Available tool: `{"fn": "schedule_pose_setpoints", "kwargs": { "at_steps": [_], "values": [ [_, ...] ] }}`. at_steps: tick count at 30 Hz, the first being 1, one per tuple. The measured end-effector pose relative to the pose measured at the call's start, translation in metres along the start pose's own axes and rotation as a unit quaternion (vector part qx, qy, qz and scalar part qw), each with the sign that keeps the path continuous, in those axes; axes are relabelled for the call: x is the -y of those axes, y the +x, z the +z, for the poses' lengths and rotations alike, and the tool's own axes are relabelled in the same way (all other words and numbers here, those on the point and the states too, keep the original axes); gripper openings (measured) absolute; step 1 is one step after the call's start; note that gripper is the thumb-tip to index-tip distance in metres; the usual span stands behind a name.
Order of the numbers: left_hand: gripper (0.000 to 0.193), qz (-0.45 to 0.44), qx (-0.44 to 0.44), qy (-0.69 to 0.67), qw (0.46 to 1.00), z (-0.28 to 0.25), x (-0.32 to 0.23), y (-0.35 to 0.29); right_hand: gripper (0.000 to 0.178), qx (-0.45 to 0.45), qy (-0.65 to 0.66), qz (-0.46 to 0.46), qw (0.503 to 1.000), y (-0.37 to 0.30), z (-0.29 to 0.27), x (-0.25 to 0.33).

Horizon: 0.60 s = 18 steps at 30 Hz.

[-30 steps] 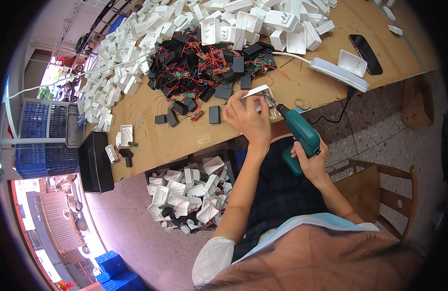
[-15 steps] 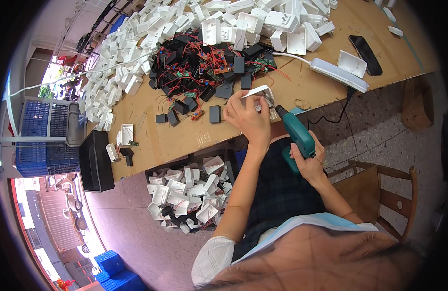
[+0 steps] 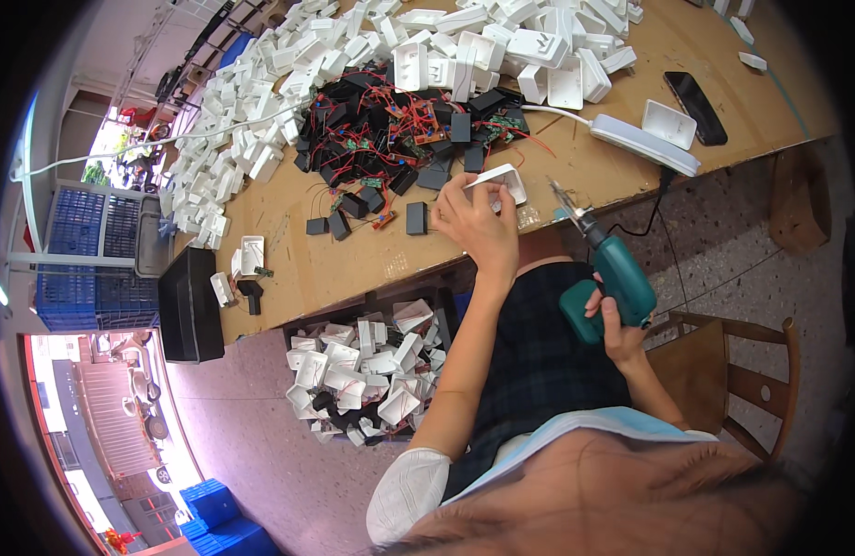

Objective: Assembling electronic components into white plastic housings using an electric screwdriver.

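Observation:
My left hand (image 3: 483, 218) grips a white plastic casing (image 3: 512, 179) over the table's near edge, the casing's open side facing up. What lies inside it is mostly hidden by my fingers. In my right hand (image 3: 618, 324) is a green cordless screwdriver (image 3: 624, 278), held by its handle. Its bit points up and to the left, apart from the casing. Just beyond my left hand lies a heap of black boxes (image 3: 416, 219) with red wires and small circuit boards.
White casings (image 3: 251, 120) are piled along the table's far side. A power strip (image 3: 642, 144) and a phone (image 3: 696, 107) lie at the right. A black bin (image 3: 188, 306) stands at the left corner. Below the table sits a crate of casings (image 3: 363, 371); a wooden chair (image 3: 761, 389) is at right.
My right hand has drawn the screwdriver back, down and to the right, so its bit has left the casing. My left hand still holds the casing in nearly the same place.

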<state>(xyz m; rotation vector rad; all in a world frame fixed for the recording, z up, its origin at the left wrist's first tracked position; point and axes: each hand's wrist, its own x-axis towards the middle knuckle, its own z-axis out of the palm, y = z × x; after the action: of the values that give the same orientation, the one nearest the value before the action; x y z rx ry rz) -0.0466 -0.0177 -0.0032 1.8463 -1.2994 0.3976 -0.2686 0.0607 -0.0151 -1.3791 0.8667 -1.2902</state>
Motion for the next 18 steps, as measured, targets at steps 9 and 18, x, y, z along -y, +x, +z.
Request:
{"fn": "schedule_pose_setpoints", "kwargs": {
  "at_steps": [9, 18],
  "values": [
    [0.016, 0.014, -0.011, 0.006, 1.0, -0.002, -0.001, 0.001, 0.032, 0.006, -0.003, 0.023, 1.0, -0.01, -0.018, 0.009],
    [0.073, 0.03, 0.101, -0.047, 0.993, -0.036, 0.031, 0.0, 0.03, -0.005, 0.033, 0.007, 0.999, -0.009, -0.012, 0.009]
  ]
}}
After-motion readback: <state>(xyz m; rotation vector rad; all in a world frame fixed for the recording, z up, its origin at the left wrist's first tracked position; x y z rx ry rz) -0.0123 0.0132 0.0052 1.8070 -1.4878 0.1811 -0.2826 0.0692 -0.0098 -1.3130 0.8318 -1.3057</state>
